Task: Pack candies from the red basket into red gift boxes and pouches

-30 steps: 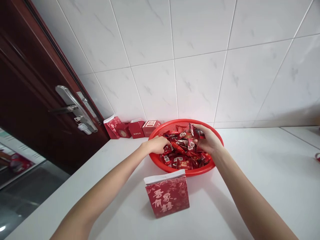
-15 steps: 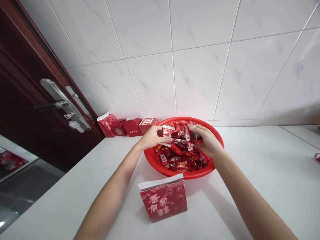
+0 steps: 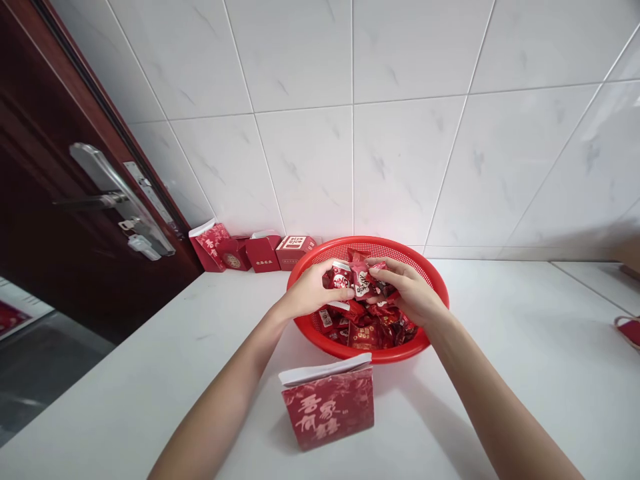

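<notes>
A red plastic basket point(image 3: 320, 339) with a perforated rim holds a heap of wrapped candies point(image 3: 364, 335). Over its left half, my left hand point(image 3: 314, 291) is closed on a red candy with white lettering point(image 3: 342, 279), thumb across its lower edge. My right hand point(image 3: 407, 288) is also closed, pinching another red wrapped candy with a white label point(image 3: 364, 283). The two candies are side by side above the heap. In front of the basket stands a red gift bag point(image 3: 330, 407) with white characters and a white top edge.
Along the wall at the left stand a red bag point(image 3: 210, 245), two dark red boxes point(image 3: 263, 253) and a box with a white label point(image 3: 295, 250). A brown door with a handle point(image 3: 113, 200) is at the far left. A red item point(image 3: 629, 330) lies at the right edge.
My right hand has moved left and slightly down, bringing a candy out of the heap next to the one in my left hand. The view has shifted slightly.
</notes>
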Demonstrator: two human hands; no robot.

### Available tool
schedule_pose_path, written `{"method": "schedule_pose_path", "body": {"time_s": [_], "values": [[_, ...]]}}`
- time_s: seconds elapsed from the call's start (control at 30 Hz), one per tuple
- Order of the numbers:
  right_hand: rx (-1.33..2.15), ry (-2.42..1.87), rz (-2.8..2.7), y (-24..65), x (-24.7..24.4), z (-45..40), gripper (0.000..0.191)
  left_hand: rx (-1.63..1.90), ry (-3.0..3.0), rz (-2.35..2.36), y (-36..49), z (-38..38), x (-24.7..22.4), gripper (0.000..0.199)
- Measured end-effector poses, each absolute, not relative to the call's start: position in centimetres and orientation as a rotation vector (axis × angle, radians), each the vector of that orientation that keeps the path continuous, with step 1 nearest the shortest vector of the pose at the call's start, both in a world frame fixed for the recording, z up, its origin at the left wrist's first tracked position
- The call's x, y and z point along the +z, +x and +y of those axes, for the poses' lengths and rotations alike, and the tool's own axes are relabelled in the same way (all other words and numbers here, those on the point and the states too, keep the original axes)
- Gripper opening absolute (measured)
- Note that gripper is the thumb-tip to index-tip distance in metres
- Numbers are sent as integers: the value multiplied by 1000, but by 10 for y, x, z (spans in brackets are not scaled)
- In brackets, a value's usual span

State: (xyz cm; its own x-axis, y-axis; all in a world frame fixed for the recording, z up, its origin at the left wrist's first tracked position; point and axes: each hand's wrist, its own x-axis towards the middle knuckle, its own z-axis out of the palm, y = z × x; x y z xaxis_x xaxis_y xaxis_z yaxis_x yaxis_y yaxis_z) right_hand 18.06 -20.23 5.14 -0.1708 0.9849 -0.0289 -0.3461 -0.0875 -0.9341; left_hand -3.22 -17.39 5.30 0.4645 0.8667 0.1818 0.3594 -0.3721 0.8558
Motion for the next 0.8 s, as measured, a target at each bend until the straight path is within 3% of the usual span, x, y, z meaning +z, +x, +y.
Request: {"method": "schedule_pose_path", "body": {"time_s": [0.33,0.63,0.8], "values": [[1454,-927,-1030,178,50,-202,21,902,1643,870,-29,-176,58,62],[1465,-959,-1052,177,53,-207,31,867,1775,850,-26,-180,55,54],[1497,-932,-1066,176,58,-212,33,881,1787,884,-28,-181,53,73]]}}
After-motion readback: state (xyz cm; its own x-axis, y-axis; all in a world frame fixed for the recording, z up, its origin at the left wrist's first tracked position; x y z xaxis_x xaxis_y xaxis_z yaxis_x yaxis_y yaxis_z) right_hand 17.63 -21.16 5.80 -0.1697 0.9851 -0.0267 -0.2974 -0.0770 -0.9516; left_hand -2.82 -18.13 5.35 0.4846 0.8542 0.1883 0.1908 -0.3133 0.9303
